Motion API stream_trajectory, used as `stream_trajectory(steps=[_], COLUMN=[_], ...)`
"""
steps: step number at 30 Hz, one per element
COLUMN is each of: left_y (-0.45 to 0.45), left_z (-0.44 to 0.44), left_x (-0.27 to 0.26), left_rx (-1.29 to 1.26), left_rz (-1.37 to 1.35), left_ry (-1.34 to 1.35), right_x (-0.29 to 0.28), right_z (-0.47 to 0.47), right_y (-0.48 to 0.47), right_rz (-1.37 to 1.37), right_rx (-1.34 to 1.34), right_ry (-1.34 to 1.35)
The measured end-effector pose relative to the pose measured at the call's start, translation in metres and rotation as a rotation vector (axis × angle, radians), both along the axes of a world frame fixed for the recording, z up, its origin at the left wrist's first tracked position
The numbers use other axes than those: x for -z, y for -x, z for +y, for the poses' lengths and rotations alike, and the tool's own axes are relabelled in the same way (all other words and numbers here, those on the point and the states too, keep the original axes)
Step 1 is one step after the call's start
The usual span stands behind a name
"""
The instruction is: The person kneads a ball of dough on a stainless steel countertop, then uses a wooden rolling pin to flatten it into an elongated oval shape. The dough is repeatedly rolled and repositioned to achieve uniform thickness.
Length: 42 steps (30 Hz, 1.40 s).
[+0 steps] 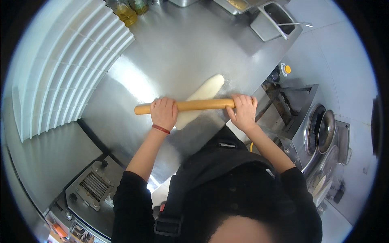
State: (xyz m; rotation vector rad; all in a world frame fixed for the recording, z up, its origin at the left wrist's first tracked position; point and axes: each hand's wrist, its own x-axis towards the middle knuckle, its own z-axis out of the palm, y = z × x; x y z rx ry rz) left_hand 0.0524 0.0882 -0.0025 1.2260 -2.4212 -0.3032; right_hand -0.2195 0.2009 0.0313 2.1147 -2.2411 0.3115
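A long, pale piece of dough (209, 86) lies slantwise on a stainless steel worktop (176, 54). Across its middle rests a wooden rolling pin (197, 105), hiding a strip of the dough. My left hand (164, 113), with a red band at the wrist, grips the pin a little in from its left end. Around the pin's right end are the fingers of my right hand (244, 111), near the worktop's edge. The dough's far end and its near end both show beyond the pin.
Stacked white plastic trays (76, 63) stand at the left. Oil bottles (126, 15) and a metal container (272, 22) with a handled utensil are at the back. To the right is a stove (301, 121) with a pan (326, 131). A slotted machine (94, 186) sits at lower left.
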Motion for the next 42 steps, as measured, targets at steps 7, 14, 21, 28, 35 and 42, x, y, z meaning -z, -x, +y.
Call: stream_trajectory(steps=[7, 14, 21, 28, 35, 42], left_y=[0.028, 0.042, 0.052, 0.036, 0.033, 0.049], left_z=[-0.053, -0.090, -0.115, -0.054, -0.079, -0.113], left_x=[-0.002, -0.002, 0.003, 0.007, 0.001, -0.008], left_rx=[0.015, 0.110, 0.003, -0.220, 0.281, 0.297], left_rz=[-0.076, -0.084, -0.149, -0.001, -0.075, -0.176], left_ry=[-0.036, -0.137, -0.230, 0.022, -0.007, -0.074], right_x=[0.024, 0.029, 0.029, 0.032, 0.048, 0.038], right_z=[-0.060, -0.093, -0.117, -0.083, -0.085, -0.113], right_y=[0.018, 0.037, 0.049, 0.008, 0.030, 0.041], right_rz=[-0.076, -0.031, -0.254, -0.108, -0.072, -0.073], right_rx=[0.097, 0.079, 0.097, 0.385, 0.255, 0.199], right_ry=[-0.002, -0.089, -0.090, 0.278, 0.007, 0.001])
